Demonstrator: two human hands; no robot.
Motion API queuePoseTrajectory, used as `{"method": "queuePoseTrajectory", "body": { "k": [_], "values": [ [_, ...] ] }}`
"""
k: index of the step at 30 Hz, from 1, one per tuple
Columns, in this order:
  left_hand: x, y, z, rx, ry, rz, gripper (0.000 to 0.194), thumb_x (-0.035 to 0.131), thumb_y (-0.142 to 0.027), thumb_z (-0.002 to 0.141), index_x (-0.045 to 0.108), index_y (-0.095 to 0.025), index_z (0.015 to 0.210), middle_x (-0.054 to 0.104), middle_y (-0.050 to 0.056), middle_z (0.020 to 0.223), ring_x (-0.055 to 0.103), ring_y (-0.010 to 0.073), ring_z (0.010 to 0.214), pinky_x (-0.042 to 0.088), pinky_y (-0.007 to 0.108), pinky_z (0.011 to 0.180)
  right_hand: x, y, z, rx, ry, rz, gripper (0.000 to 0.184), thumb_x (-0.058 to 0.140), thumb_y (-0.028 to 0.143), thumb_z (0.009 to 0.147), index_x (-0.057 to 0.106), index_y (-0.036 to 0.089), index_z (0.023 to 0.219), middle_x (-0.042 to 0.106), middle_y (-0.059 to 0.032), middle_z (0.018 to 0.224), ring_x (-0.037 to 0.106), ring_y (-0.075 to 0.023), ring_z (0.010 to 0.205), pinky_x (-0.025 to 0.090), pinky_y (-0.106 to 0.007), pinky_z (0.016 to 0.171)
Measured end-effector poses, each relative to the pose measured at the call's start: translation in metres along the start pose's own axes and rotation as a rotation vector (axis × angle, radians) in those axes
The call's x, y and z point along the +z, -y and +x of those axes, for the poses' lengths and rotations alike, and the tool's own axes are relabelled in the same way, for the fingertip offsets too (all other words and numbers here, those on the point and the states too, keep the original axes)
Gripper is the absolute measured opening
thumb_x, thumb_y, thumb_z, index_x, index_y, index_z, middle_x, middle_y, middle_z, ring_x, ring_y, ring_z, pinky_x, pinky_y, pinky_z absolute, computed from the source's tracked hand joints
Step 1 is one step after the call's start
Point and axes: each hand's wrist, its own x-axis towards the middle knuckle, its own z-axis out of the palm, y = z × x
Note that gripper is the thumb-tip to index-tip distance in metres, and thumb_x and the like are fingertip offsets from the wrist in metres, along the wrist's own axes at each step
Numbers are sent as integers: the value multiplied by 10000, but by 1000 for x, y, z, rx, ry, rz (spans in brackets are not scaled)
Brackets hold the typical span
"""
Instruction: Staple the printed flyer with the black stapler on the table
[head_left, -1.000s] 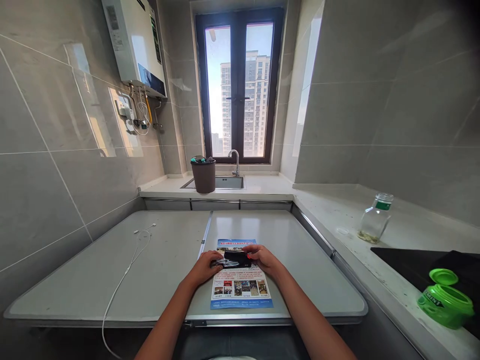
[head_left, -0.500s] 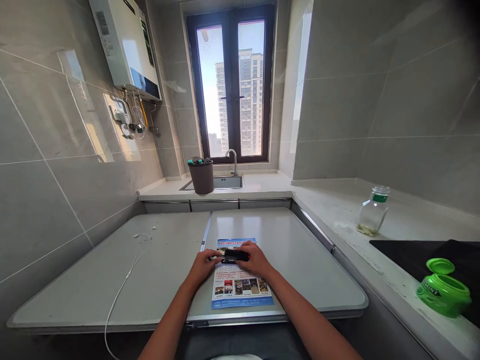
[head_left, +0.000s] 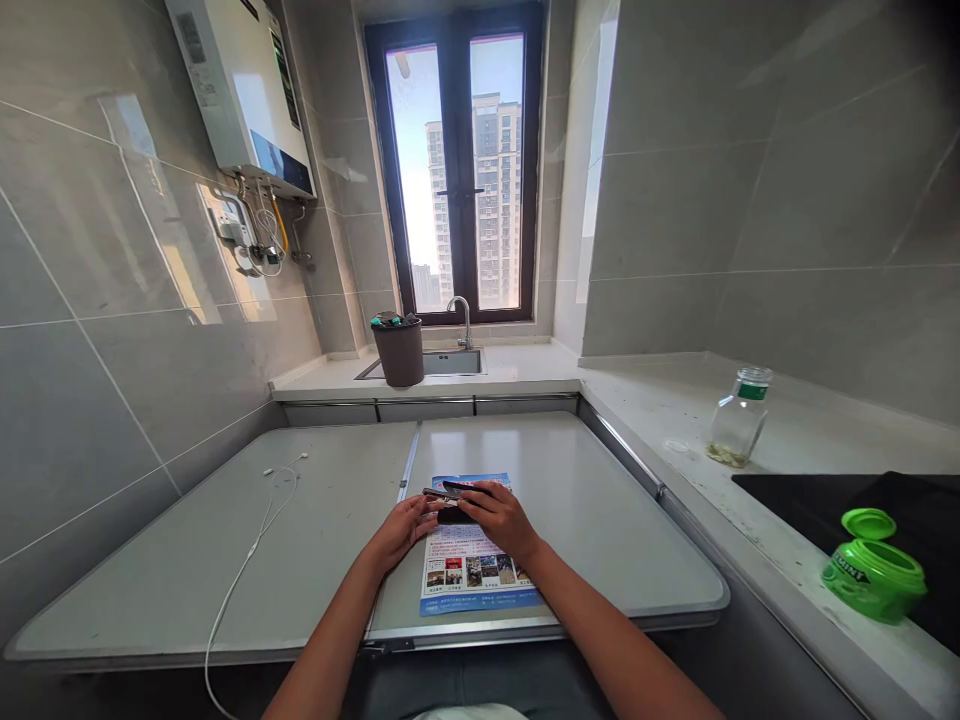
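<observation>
Above a printed leaflet (head_left: 480, 598) on the folding table, both my hands are on a small black and silver object, possibly a stapler; its exact kind is unclear. Its slim silver part and thin black upper part (head_left: 451, 488) stick out to the left from under my right hand (head_left: 504, 518), whose fingers are closed over it. My left hand (head_left: 405, 528) pinches at its left end, fingertips near the silver part. Directly below, between the hands, lies a black block-like piece (head_left: 454, 516); whether it joins the upper parts is hidden.
A white cable (head_left: 255, 550) trails over the left half of the folding table (head_left: 187, 560). On the right counter stand a glass jar (head_left: 739, 420) and an open green tub (head_left: 876, 572). A brown bin (head_left: 399, 355) sits by the sink (head_left: 457, 363) at the back.
The black and silver object has turned and its slim parts now show raised above the black piece. My right hand has moved over its top. The view has shifted slightly.
</observation>
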Motion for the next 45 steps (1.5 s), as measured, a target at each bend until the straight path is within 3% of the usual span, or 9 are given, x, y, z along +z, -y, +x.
{"method": "queuePoseTrajectory", "body": {
  "k": [5, 12, 17, 22, 31, 35, 38, 41, 45],
  "values": [
    [-6, 2, 2, -1, 8, -110, 277, 706, -294, 946, 715, -76, 1116, 714, 195, 1253, 712, 208, 1125, 541, 279, 1037, 7, 2, -2, -249, -127, -262, 254, 593, 125, 993, 719, 234, 1185, 753, -53, 1193, 614, -232, 1227, 561, -393, 949],
    [-8, 6, 5, -56, -11, -168, 176, 609, -127, 974, 728, -35, 1063, 731, 208, 1197, 706, 219, 1154, 495, 305, 1118, 4, 8, 0, -284, -114, -288, 290, 584, 83, 972, 709, 228, 1190, 749, -38, 1179, 625, -243, 1169, 546, -400, 940],
    [-12, 5, 8, -46, -112, -182, 163, 652, -91, 940, 727, -60, 1081, 741, 162, 1168, 732, 166, 1049, 551, 241, 1038, 3, 0, -1, 138, -164, -21, 435, 603, 11, 838, 730, 262, 1170, 758, -57, 1106, 633, -253, 1092, 522, -438, 951],
    [-11, 2, 10, 84, -238, -128, 246, 827, -255, 834, 743, -109, 1013, 747, 71, 951, 698, 87, 723, 602, 160, 687, 3, -11, -4, 614, -39, 189, 274, 769, 181, 727, 770, 246, 994, 774, -31, 972, 683, -239, 903, 504, -365, 845],
    [5, 0, 2, 201, -125, 145, 487, 910, -444, 694, 738, -128, 1022, 762, 82, 912, 667, 114, 646, 568, 249, 650, 5, -16, -5, 779, 161, 388, 236, 825, 208, 657, 772, 202, 888, 758, -7, 844, 693, -226, 827, 494, -304, 760],
    [14, 2, -1, 202, -16, 243, 396, 902, -415, 708, 647, -135, 825, 753, 67, 806, 629, 108, 507, 499, 231, 518, -5, -3, 0, 628, 53, 265, 429, 872, 295, 691, 718, 223, 1085, 737, -70, 1075, 649, -288, 1039, 492, -428, 924],
    [16, 7, -1, 184, 103, 268, 390, 907, -379, 701, 612, -139, 783, 736, 44, 754, 594, 98, 425, 427, 206, 440, -7, 17, 5, 228, -44, 156, 226, 736, 263, 880, 675, 222, 1093, 715, -98, 1129, 629, -269, 1065, 478, -475, 977],
    [15, 12, -2, 159, 197, 300, 377, 909, -367, 699, 624, -137, 787, 688, 14, 616, 613, 127, 428, 442, 210, 451, -3, 35, 9, -129, 28, 175, 193, 616, 183, 950, 663, 218, 1133, 699, -103, 1189, 631, -234, 1061, 524, -431, 954],
    [16, 11, -5, 160, 225, 316, 406, 901, -418, 705, 617, -139, 787, 639, 0, 504, 616, 148, 425, 445, 213, 467, 2, 44, 11, -255, 54, 195, 276, 544, 116, 969, 628, 175, 1225, 702, -119, 1152, 637, -219, 1027, 568, -402, 911]
  ]
}}
